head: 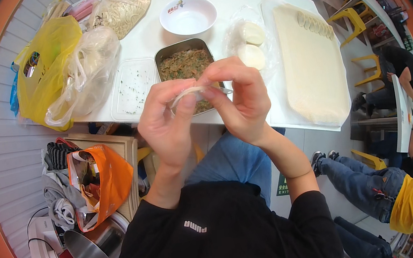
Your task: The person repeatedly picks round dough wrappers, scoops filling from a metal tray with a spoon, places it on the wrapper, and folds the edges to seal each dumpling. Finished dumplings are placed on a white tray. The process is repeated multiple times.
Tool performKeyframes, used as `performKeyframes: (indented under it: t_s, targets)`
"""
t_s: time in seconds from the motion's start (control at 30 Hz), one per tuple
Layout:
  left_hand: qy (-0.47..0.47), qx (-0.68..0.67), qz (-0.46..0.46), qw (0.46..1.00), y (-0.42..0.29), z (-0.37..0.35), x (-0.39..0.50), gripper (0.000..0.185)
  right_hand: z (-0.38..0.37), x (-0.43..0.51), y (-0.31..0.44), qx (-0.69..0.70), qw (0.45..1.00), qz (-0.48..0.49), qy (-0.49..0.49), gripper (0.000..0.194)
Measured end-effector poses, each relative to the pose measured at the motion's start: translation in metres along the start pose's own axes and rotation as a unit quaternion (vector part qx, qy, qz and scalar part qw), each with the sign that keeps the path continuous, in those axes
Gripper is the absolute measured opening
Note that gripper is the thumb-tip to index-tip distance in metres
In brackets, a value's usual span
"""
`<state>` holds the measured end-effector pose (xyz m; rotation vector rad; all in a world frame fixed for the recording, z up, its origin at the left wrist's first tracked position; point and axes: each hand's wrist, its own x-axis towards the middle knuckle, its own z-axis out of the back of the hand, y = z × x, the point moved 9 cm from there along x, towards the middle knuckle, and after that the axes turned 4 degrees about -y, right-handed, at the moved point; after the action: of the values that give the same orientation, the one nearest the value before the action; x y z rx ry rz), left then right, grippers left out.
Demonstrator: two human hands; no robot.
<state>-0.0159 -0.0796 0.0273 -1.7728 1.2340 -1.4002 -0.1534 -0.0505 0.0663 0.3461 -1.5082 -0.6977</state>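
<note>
Between the fingertips of both hands is a folded dumpling wrapper, its upper edge pinched; any filling inside is hidden. My left hand grips its left end with thumb and forefinger. On the other end, the thumb and fingers of my right hand press the dough. A pale flat tip, perhaps a tool's end, pokes out beside the right thumb. Just beyond my hands a rectangular metal container holds minced filling with green bits. Stacks of round dumpling wrappers lie in a clear plastic bag to the right.
A cloth-lined tray bears a row of finished dumplings. A white bowl stands at the back. Left are a lid, a yellow plastic bag and bagged noodles. People and yellow stools are at right.
</note>
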Motion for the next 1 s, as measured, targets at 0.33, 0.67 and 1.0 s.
performKeyframes:
  t_s: [0.33, 0.67, 1.0]
  targets:
    - [0.04, -0.025, 0.054, 0.997, 0.003, 0.001, 0.003, 0.02, -0.001, 0.005, 0.011, -0.063, 0.997, 0.045, 0.02, 0.037]
    - [0.002, -0.022, -0.063, 0.998, -0.011, 0.012, 0.004, 0.024, 0.005, 0.007, -0.021, -0.068, 0.984, -0.15, 0.067, 0.029]
    - [-0.012, 0.093, -0.095, 0.991, -0.02, 0.006, 0.003, 0.027, 0.008, 0.011, 0.011, -0.245, 0.969, 0.014, -0.013, 0.017]
